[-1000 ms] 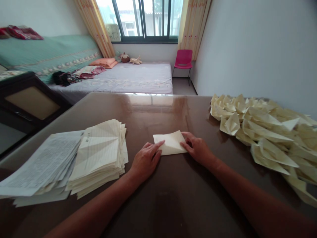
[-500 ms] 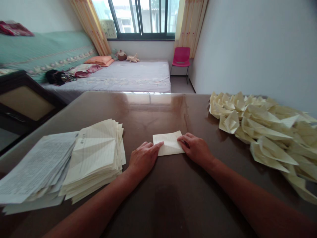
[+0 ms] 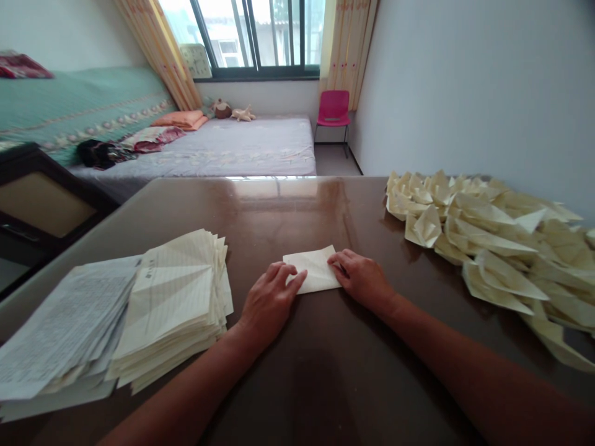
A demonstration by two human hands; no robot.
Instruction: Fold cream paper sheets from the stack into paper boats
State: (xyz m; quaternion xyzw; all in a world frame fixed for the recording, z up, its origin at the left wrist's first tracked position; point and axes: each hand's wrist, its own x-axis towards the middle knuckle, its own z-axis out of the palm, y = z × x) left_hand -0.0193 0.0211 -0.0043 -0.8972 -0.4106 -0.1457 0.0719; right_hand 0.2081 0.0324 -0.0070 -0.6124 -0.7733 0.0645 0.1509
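A small folded sheet of cream paper (image 3: 315,265) lies flat on the table between my hands. My left hand (image 3: 270,296) rests at its left edge, thumb laid on the paper and the bent index finger apart from it. At the right edge, my right hand (image 3: 365,277) pinches the paper between thumb and fingers. To the left is a thick stack of creased, lined cream sheets (image 3: 170,303), beside a pile of printed white sheets (image 3: 60,328). Many folded paper pieces, boat-like in shape (image 3: 497,248), are heaped on the right.
The glossy brown table (image 3: 288,217) reaches toward a bed (image 3: 260,145) under the window. A pink chair (image 3: 334,108) stands behind, near the right wall (image 3: 465,87). A dark cabinet (image 3: 46,204) is at the left.
My left index finger, stretched along the paper before, is now bent back, and the thumb lies on the sheet. My right hand stays at the right edge. The view has shifted slightly.
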